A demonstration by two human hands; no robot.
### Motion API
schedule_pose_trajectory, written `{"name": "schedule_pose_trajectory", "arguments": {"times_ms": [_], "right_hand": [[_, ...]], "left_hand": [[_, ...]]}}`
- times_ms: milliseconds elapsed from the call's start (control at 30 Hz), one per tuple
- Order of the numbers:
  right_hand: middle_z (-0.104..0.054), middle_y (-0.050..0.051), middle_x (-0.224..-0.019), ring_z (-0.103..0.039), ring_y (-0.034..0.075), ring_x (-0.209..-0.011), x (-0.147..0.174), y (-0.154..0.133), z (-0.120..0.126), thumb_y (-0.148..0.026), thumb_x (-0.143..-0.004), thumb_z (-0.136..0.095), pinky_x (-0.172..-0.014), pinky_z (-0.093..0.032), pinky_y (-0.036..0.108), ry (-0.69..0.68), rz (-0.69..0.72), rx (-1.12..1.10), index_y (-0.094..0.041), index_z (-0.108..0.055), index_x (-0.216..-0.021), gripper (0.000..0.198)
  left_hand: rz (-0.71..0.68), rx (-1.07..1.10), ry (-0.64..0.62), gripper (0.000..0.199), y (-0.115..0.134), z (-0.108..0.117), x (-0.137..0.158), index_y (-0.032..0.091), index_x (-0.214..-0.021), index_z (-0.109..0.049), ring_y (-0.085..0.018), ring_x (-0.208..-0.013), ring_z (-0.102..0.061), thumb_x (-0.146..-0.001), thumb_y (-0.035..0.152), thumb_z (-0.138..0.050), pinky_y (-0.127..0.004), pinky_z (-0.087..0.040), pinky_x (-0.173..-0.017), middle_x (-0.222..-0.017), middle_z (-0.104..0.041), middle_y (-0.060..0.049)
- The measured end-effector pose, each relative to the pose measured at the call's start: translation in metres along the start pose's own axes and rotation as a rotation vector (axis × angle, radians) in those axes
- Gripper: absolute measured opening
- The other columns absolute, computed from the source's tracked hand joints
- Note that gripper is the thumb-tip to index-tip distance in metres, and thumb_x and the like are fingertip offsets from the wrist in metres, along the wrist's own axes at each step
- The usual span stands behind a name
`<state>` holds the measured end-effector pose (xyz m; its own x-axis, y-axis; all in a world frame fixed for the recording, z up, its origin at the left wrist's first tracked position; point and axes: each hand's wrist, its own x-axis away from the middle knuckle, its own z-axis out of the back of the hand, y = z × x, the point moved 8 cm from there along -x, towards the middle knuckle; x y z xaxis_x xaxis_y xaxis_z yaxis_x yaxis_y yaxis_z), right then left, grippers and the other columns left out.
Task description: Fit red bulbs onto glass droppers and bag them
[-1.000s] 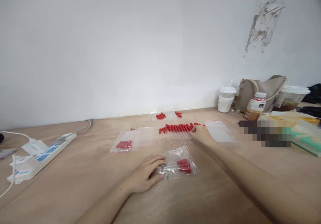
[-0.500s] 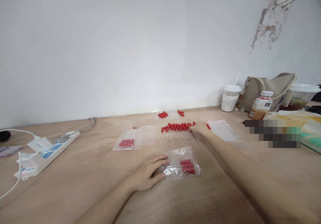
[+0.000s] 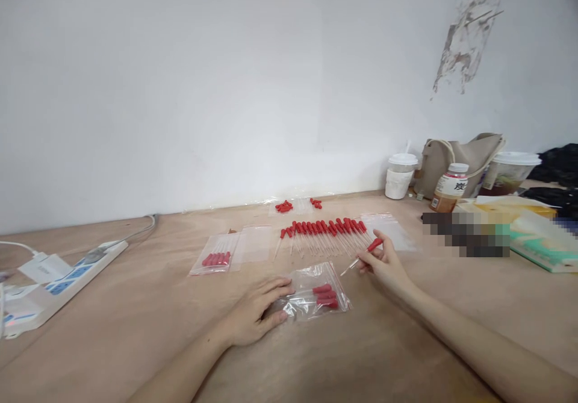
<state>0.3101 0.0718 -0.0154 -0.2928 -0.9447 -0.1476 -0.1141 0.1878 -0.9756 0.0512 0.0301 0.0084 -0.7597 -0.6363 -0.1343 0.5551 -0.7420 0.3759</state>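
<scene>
A dropper [image 3: 374,244] with a red rubber bulb and a thin clear tube is pinched between the thumb and fingers of my right hand [image 3: 383,262], its tip slanting down to the left. My left hand [image 3: 259,311] lies on the table with fingers stretched out, its fingertips touching the left end of a clear zip bag [image 3: 301,279]. Several red-bulbed droppers [image 3: 326,297] lie inside that bag, bulbs toward its zip end. Behind the bag spreads a row of loose droppers [image 3: 318,228], bulbs pointing away from me.
Left of the row lies a bag of droppers [image 3: 217,259] beside a flat clear bag [image 3: 253,243]. Small red bulbs [image 3: 284,206] lie in plastic by the wall. A flat bag [image 3: 392,234], cup [image 3: 400,177] and bottle [image 3: 450,189] are at right; a power strip [image 3: 67,285] is at left.
My right hand has come back from the row toward me with a dropper in its fingers. My left hand stays at the bag. The view has shifted slightly right.
</scene>
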Motion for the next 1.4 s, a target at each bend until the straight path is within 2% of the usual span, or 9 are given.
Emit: {"name": "schedule_pose_trajectory", "arguments": {"times_ms": [167, 333, 400, 567, 733, 933, 1067, 1233, 1400], "right_hand": [[-0.052, -0.006, -0.06, -0.057, 0.013, -0.051, 0.007, 0.022, -0.015, -0.032, -0.065, -0.063, -0.053, -0.049, 0.028, -0.04, -0.116, -0.147, -0.024, -0.022, -0.12, 0.069], [-0.058, 0.0, -0.074, -0.061, 0.014, -0.066, 0.018, 0.029, -0.043, -0.037, -0.07, -0.058, -0.067, -0.049, 0.03, -0.269, -0.217, -0.259, -0.021, -0.038, -0.106, 0.044], [-0.058, 0.001, -0.076, -0.059, 0.012, -0.065, 0.02, 0.029, -0.044, -0.037, -0.067, -0.061, -0.066, -0.047, 0.028, -0.293, -0.201, -0.181, -0.018, -0.045, -0.098, 0.039], [-0.053, -0.004, -0.066, -0.054, 0.009, -0.054, 0.018, 0.025, -0.035, -0.039, -0.057, -0.068, -0.057, -0.045, 0.025, -0.184, -0.116, -0.064, -0.019, -0.045, -0.089, 0.044], [-0.061, 0.0, -0.069, -0.056, 0.011, -0.062, 0.024, 0.019, -0.045, -0.039, -0.056, -0.069, -0.062, -0.044, 0.024, -0.305, -0.129, 0.038, -0.017, -0.051, -0.072, 0.033], [-0.059, -0.002, -0.058, -0.051, 0.009, -0.048, 0.029, 0.024, -0.052, -0.041, -0.059, -0.065, -0.049, -0.041, 0.022, -0.375, -0.153, 0.141, -0.016, -0.054, -0.075, 0.032], [-0.06, -0.001, -0.061, -0.048, 0.008, -0.045, 0.026, 0.018, -0.053, -0.04, -0.061, -0.064, -0.043, -0.037, 0.021, -0.355, -0.002, 0.247, -0.016, -0.055, -0.075, 0.029], [-0.062, 0.003, -0.063, -0.056, 0.013, -0.057, 0.02, 0.01, -0.048, -0.038, -0.065, -0.06, -0.054, -0.044, 0.025, -0.278, 0.098, 0.373, -0.016, -0.057, -0.066, 0.022], [-0.065, 0.004, -0.075, -0.06, 0.015, -0.067, 0.029, 0.015, -0.06, -0.042, -0.07, -0.055, -0.058, -0.046, 0.025, -0.441, 0.085, 0.313, -0.017, -0.059, -0.078, 0.027]], "left_hand": [[0.0, -0.007, -0.008, 0.04, 0.0, -0.002, 0.0, 0.027, -0.125, -0.04, -0.021, -0.121, -0.033, -0.086, 0.036, -0.041, -0.039, -0.028, -0.1, -0.133, -0.037, -0.003], [0.003, -0.012, 0.007, 0.046, 0.001, 0.0, 0.001, 0.027, -0.13, -0.03, -0.021, -0.121, -0.033, -0.086, 0.035, -0.042, -0.04, -0.027, -0.101, -0.133, -0.037, -0.003], [0.009, -0.015, 0.01, 0.049, 0.001, 0.0, 0.001, 0.028, -0.132, -0.027, -0.021, -0.12, -0.034, -0.086, 0.036, -0.042, -0.04, -0.028, -0.1, -0.133, -0.038, -0.003], [0.015, -0.021, 0.011, 0.049, 0.001, -0.001, 0.001, 0.027, -0.132, -0.026, -0.022, -0.121, -0.033, -0.086, 0.035, -0.042, -0.04, -0.027, -0.101, -0.133, -0.037, -0.003], [0.003, -0.023, 0.004, 0.05, 0.002, -0.001, 0.001, 0.027, -0.133, -0.025, -0.021, -0.122, -0.032, -0.086, 0.035, -0.042, -0.039, -0.026, -0.102, -0.134, -0.035, -0.002], [-0.014, -0.037, 0.004, 0.051, 0.002, -0.002, 0.0, 0.027, -0.134, -0.022, -0.02, -0.123, -0.031, -0.087, 0.032, -0.042, -0.038, -0.025, -0.102, -0.136, -0.033, -0.002], [-0.027, -0.033, 0.005, 0.051, 0.005, -0.001, 0.0, 0.028, -0.134, -0.022, -0.02, -0.122, -0.031, -0.087, 0.033, -0.041, -0.039, -0.024, -0.102, -0.136, -0.034, -0.002], [-0.007, -0.048, -0.005, 0.05, 0.001, -0.003, 0.0, 0.027, -0.134, -0.022, -0.02, -0.123, -0.03, -0.087, 0.036, -0.039, -0.039, -0.025, -0.102, -0.136, -0.032, -0.002], [-0.016, -0.048, -0.003, 0.049, 0.0, -0.004, 0.0, 0.027, -0.133, -0.023, -0.021, -0.123, -0.031, -0.088, 0.036, -0.039, -0.041, -0.024, -0.102, -0.136, -0.034, -0.003]]}}
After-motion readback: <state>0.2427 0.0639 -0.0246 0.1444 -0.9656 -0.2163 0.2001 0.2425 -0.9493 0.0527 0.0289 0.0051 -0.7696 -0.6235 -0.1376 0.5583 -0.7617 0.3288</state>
